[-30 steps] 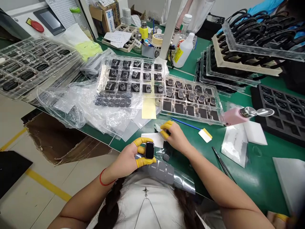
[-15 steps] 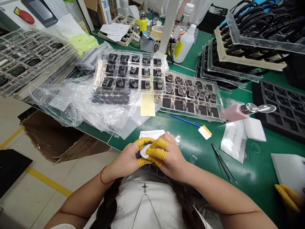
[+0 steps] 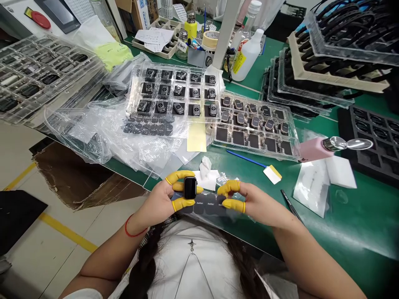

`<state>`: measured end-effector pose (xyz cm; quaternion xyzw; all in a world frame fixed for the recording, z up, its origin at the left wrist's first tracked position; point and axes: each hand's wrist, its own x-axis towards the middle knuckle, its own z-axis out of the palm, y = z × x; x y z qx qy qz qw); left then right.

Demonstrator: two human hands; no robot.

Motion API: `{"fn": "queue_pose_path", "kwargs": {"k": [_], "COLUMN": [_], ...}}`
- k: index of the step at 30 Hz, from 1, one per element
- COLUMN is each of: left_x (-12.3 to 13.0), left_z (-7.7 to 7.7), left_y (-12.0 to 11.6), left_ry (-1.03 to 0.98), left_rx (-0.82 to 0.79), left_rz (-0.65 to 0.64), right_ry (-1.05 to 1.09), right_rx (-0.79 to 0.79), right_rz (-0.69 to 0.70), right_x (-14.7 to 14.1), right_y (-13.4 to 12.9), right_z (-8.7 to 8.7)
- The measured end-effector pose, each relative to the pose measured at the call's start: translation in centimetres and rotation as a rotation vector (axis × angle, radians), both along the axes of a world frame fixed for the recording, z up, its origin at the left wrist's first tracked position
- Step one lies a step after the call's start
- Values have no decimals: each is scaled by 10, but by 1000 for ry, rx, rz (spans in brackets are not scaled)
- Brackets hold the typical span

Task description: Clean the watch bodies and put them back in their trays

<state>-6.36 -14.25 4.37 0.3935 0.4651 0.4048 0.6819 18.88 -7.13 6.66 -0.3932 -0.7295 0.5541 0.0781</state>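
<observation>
My left hand [image 3: 170, 197], with yellow finger cots, grips a smartwatch case [image 3: 190, 187] by its edges, the dark screen facing up. My right hand [image 3: 233, 197], also in yellow finger cots, has its thumb and index finger apart. Those fingertips are over the right end of a sheet of dark rounded films [image 3: 204, 204] printed "hello!"; whether they touch it I cannot tell. Just beyond the hands, a crumpled white wipe [image 3: 205, 167] rests against a flat white wipe [image 3: 209, 182].
A clear tray of watch cases [image 3: 177, 89] stands ahead, beside a second tray [image 3: 255, 124]. To the right are a blue stick [image 3: 246, 158], tweezers [image 3: 291, 205] and a pink pump bottle [image 3: 316, 149]. Plastic bags [image 3: 102, 133] cover the left edge.
My hands have moved apart. The white wipe left my right hand and now lies on the table. The watch case shows its screen in my left hand, and the film sheet is uncovered.
</observation>
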Motion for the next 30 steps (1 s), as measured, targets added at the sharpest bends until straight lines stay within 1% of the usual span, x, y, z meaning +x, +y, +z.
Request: {"fn": "queue_pose_path", "kwargs": {"k": [2, 5, 7, 9, 11, 13, 15, 16, 19, 21, 22, 24, 26, 27, 28, 30], "left_x": [0, 0, -3, -8, -11, -13, -14, -14, -12, -11, -10, -7, -3, -1, 1, 5], "left_z": [1, 4, 6, 7, 6, 4, 2, 1, 1, 0, 0, -1, -1, -1, -2, -2], "left_y": [1, 3, 3, 1, -1, -4, -7, -8, -10, -10, -10, -9, -7, -7, -6, -4], "left_ry": [-16, 5, 48, 83, 112, 133, 132, 124, 106, 99, 93, 81, 86, 97, 111, 140], "left_rx": [-26, -65, -96, -139, -168, -179, -190, -197, -204, -189, -180, -162, -148, -132, -108, -49], "left_rz": [-4, -2, -28, -92, -138, -126, -83, -66, -26, -13, -11, -17, -25, -28, -31, -48], "right_ry": [-16, -28, -51, -101, -181, -294, -406, -451, -531, -511, -466, -323, -153, -68, 16, 151], "right_rx": [-16, 26, 140, 345, 529, 633, 702, 730, 759, 723, 703, 698, 745, 766, 775, 791], "right_rz": [-64, -143, -171, -182, -136, -38, 32, 41, 7, -14, -36, -111, -161, -135, -73, 89], "right_x": [2, 2, -1, -9, -20, -33, -41, -42, -35, -26, -23, -21, -25, -30, -36, -49], "right_y": [-3, 0, 7, 14, 19, 20, 18, 17, 17, 19, 19, 16, 6, 0, -8, -21], "right_z": [2, -4, -13, -24, -35, -45, -53, -56, -61, -57, -52, -36, -17, -9, -2, 3]}}
